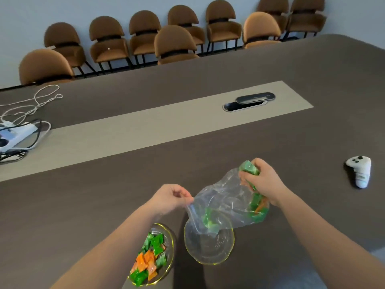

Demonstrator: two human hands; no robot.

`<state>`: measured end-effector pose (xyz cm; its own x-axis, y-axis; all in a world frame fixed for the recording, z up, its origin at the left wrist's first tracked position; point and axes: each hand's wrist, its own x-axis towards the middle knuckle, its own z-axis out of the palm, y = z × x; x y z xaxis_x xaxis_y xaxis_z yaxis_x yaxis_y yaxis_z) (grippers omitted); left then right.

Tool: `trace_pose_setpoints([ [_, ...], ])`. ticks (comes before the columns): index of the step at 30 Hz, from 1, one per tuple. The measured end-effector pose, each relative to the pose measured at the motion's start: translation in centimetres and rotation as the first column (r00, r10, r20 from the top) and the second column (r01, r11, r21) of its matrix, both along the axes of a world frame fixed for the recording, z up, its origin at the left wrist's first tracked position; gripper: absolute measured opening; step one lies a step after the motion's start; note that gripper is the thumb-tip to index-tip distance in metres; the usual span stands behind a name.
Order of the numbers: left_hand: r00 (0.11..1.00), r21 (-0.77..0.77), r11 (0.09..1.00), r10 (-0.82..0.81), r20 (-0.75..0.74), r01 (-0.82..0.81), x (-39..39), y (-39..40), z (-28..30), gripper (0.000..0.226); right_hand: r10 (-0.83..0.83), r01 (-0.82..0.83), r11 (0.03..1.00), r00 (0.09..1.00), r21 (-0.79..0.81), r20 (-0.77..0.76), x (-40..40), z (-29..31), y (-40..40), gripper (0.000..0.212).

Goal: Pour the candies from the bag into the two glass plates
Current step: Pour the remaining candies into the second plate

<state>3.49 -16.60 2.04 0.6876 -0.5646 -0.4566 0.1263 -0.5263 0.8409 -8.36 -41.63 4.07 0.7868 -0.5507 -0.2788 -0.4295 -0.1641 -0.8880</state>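
A clear plastic bag (pixel 224 202) hangs tilted over the right glass plate (pixel 210 250), its mouth down at the plate's far rim. My left hand (pixel 171 198) pinches the edge of the bag's mouth. My right hand (pixel 261 179) grips the bag's raised bottom end, squeezing green and orange wrapped candies (pixel 257 207) inside it. A few green candies (pixel 209 220) lie near the bag's mouth over the plate. The left glass plate (pixel 169 236), partly under my left forearm, holds a heap of green and orange candies (pixel 149 259).
A white game controller (pixel 360 170) lies on the brown table at the right. A white power strip with cables (pixel 15 134) sits at the far left. A cable hatch (pixel 249 101) is in the table's pale centre strip. Brown chairs line the far wall.
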Motion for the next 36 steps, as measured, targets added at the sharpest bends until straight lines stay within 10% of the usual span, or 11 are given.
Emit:
trace_pose_setpoints([
  [11, 0.921, 0.433, 0.876, -0.328, 0.208, 0.214, -1.6, -0.3, -3.0, 0.021, 0.204, -0.211, 0.963, 0.977, -0.166, -0.056, -0.3, 0.6, 1.2, 0.028],
  [19, 0.908, 0.465, 0.856, -0.358, 0.219, 0.226, -0.6, 0.3, -2.8, 0.008, 0.434, -0.440, 0.860, 0.897, -0.259, -0.082, 1.0, 1.3, 2.6, 0.037],
  [30, 0.996, -0.212, 0.974, -0.072, 0.057, 0.083, -1.5, -3.1, 4.2, 0.037, 0.593, -0.607, 0.684, 0.786, -0.403, -0.178, 1.8, 1.7, 4.1, 0.050],
  [36, 0.976, -0.176, 0.983, 0.085, 0.199, -0.049, -2.5, -4.0, 4.5, 0.009, 0.601, -0.630, 0.673, 0.771, -0.388, -0.209, 1.8, 2.1, 4.5, 0.050],
])
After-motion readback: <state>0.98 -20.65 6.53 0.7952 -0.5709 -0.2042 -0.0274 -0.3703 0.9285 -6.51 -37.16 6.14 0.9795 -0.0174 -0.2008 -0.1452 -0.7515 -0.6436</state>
